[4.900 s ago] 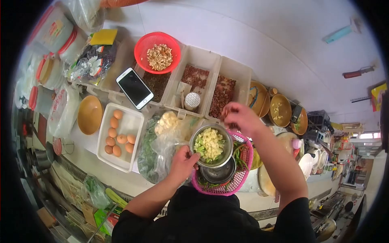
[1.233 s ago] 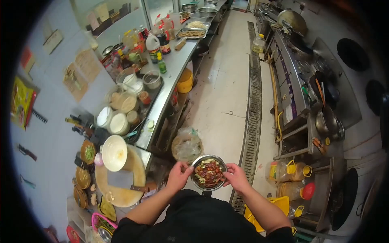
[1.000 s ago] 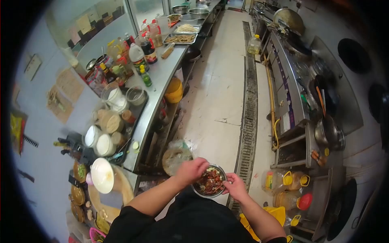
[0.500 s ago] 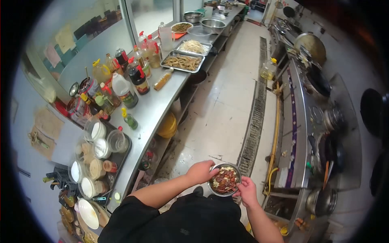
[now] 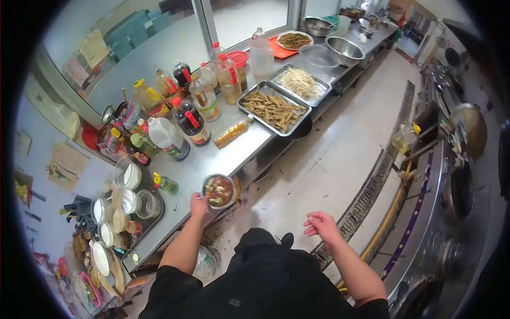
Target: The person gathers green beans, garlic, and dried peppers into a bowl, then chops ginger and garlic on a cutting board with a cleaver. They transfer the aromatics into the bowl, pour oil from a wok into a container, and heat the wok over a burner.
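Note:
A metal bowl (image 5: pixel 234 192) of dark reddish meat with pale pieces (image 5: pixel 219 191) is at the counter's front edge. My left hand (image 5: pixel 198 206) pinches its near left rim. My right hand (image 5: pixel 323 227) is away from the bowl, over the floor, fingers loosely apart with nothing in them. A small green bottle with a yellow cap (image 5: pixel 166 183) stands on the counter to the left of the bowl. Just beyond the bowl, a bottle of yellowish sauce (image 5: pixel 232 132) lies on its side.
The steel counter (image 5: pixel 183 217) bears seasoning tubs (image 5: pixel 147 204), several upright bottles (image 5: pixel 169 139), a tray of brown strips (image 5: pixel 305 118) and a tray of pale sprouts (image 5: pixel 325 97). A floor drain (image 5: pixel 366 183) runs along the stove side, where an oil jug (image 5: pixel 405 139) stands.
The bowl has moved left from in front of my body to the counter edge in my left hand. My right hand has let go of it. The view has turned toward the counter.

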`<action>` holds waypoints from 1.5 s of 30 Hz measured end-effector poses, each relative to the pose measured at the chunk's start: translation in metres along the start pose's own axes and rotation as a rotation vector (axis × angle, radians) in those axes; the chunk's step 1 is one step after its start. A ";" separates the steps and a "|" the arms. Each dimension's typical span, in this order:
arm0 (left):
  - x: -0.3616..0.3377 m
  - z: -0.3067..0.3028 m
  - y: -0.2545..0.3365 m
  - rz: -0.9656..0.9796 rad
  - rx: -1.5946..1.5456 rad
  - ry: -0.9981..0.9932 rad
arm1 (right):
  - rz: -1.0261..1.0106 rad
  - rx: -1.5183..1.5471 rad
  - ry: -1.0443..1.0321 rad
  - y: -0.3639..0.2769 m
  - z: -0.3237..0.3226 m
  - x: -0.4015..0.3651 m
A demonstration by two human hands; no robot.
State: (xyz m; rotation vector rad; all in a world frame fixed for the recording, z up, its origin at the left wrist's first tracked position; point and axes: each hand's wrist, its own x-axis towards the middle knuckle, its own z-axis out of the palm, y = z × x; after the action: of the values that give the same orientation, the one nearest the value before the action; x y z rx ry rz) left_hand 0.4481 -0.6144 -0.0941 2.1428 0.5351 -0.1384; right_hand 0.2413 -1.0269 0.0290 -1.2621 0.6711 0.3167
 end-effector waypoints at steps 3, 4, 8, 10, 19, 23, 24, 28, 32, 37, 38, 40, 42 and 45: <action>0.085 0.001 -0.070 -0.175 -0.002 0.241 | 0.029 -0.034 0.028 -0.034 -0.032 0.056; 0.092 -0.002 -0.059 -0.185 -0.002 0.253 | 0.049 -0.035 0.031 -0.048 -0.038 0.070; 0.081 -0.002 0.011 -0.050 0.322 0.569 | 0.057 -0.037 0.062 -0.071 -0.069 0.139; 0.069 0.009 0.090 0.257 0.492 0.590 | 0.092 -0.038 0.107 -0.084 -0.074 0.165; 0.174 0.149 0.238 0.642 0.649 -0.027 | 0.135 -0.155 0.223 -0.146 -0.108 0.260; 0.183 0.145 0.242 0.415 0.653 -0.272 | 0.197 -0.178 0.201 -0.165 -0.106 0.284; 0.178 0.139 0.244 0.430 0.434 -0.100 | 0.195 -0.188 0.187 -0.165 -0.107 0.288; 0.190 0.138 0.248 0.408 -0.020 0.239 | 0.220 -0.227 0.142 -0.165 -0.115 0.299; 0.215 0.165 0.223 0.286 0.038 0.485 | 0.239 -0.241 0.131 -0.160 -0.132 0.305; 0.215 0.183 0.185 0.178 -0.407 0.216 | 0.264 -0.236 0.165 -0.129 -0.173 0.309; 0.221 0.180 0.168 0.250 -0.166 0.254 | 0.254 -0.280 0.186 -0.145 -0.175 0.295; 0.241 0.189 0.129 0.594 0.348 0.667 | 0.218 -0.232 0.218 -0.128 -0.199 0.290; 0.206 0.199 0.134 0.559 0.780 0.256 | 0.193 -0.179 0.277 -0.117 -0.229 0.278; 0.139 0.271 0.167 0.613 0.814 -0.018 | 0.181 -0.109 0.287 -0.087 -0.285 0.260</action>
State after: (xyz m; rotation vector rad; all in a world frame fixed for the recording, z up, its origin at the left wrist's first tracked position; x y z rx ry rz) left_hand 0.6706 -0.8709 -0.1696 2.9856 -0.2734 -0.0272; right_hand 0.4088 -1.3577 -0.1081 -1.3672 1.0286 0.3277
